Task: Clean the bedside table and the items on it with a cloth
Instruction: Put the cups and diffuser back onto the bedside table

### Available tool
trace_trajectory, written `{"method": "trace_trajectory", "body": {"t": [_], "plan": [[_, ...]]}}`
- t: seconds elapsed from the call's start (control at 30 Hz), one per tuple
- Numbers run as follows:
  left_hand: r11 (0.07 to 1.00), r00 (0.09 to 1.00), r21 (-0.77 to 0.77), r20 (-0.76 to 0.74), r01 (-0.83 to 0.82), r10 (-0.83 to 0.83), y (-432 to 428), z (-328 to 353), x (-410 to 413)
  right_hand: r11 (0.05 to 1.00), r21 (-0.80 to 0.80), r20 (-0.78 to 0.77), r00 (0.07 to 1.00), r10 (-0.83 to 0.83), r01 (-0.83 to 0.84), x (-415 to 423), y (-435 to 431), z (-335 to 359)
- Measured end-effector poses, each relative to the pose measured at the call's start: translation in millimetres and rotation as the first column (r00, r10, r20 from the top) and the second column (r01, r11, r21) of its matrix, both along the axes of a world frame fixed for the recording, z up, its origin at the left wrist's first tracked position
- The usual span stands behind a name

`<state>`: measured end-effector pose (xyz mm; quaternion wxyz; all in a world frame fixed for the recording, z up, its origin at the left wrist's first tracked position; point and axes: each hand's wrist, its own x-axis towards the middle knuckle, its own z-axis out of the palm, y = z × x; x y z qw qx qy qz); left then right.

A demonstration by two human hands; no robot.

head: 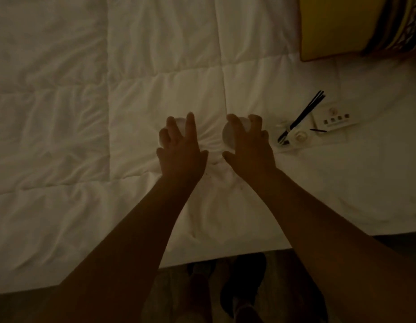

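hands sit side by side at the centre of the frame, both reaching away from the camera over a white quilted duvet [137, 94]. left hand [181, 148] lies palm down, fingers spread and curled over a small white round object [180, 123], of which only the far rim shows between the fingers; contact looks likely, but whether it is a firm grip cannot be told in the dim light. right hand [249, 145] is also palm down, fingers bent over a second white round object [232, 134], whose left edge shows as a pale curved wall beside the index finger; the fingertips touch its top. the two objects rest on the duvet, near each other with a creased patch of fabric between them. both forearms run down toward the lower corners of the frame, bare, elbows out of view.

right of the right hand, near but apart from it, lies a bundle of thin black sticks [305, 113] resting in a small pale holder [300, 136], with one loose stick just to its right. behind these lies a flat white panel [333, 118] bearing small markings. a yellow pillow [330, 26] with a dark patterned edge fills the upper right corner. at the bottom centre, dark footwear [244, 287] shows on the floor below the bed edge.
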<state>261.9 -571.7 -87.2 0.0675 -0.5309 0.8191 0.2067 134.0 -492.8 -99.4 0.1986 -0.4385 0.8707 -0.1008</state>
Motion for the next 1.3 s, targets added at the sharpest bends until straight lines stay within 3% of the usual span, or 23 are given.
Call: {"method": "trace_trajectory", "body": {"t": [0.27,0.47,0.67,0.87,0.93,0.97,1.13,1.3], "plan": [[0.998,0.990,-0.059,-0.141,0.018,-0.026,1.6,-2.2,8.5,0.995,-0.047,0.054,0.995,-0.081,0.084,4.1,7.3,7.6],[0.987,0.982,-0.045,-0.105,0.152,-0.156,26.4,19.4,20.3,0.990,-0.070,0.201,0.973,-0.109,0.126,15.8,62.7,31.4],[0.933,0.933,0.042,-0.068,0.356,-0.353,108.0,48.8,6.4,0.943,-0.009,0.400,0.865,-0.302,0.333,11.6,168.6,50.0],[0.690,0.701,0.127,-0.072,0.712,-0.710,231.4,54.3,-67.4,0.813,-0.043,0.353,0.770,-0.531,0.581,-30.4,300.3,56.8],[0.590,0.602,0.135,-0.080,0.796,-0.794,273.2,56.5,-100.0,0.720,-0.043,0.320,0.692,-0.647,0.692,-48.9,345.2,61.5],[0.519,0.529,0.119,-0.084,0.846,-0.844,309.9,57.8,-126.2,0.631,-0.053,0.311,0.613,-0.726,0.774,-61.7,387.2,64.7],[0.385,0.392,0.074,-0.120,0.920,-0.912,393.9,59.4,-197.3,0.370,-0.060,0.291,0.371,-0.882,0.927,-95.8,491.8,63.9],[0.224,0.221,-0.007,-0.138,0.975,-0.966,488.4,52.6,-266.7,0.245,-0.057,0.229,0.252,-0.940,0.968,-133.8,586.2,54.3]]}}
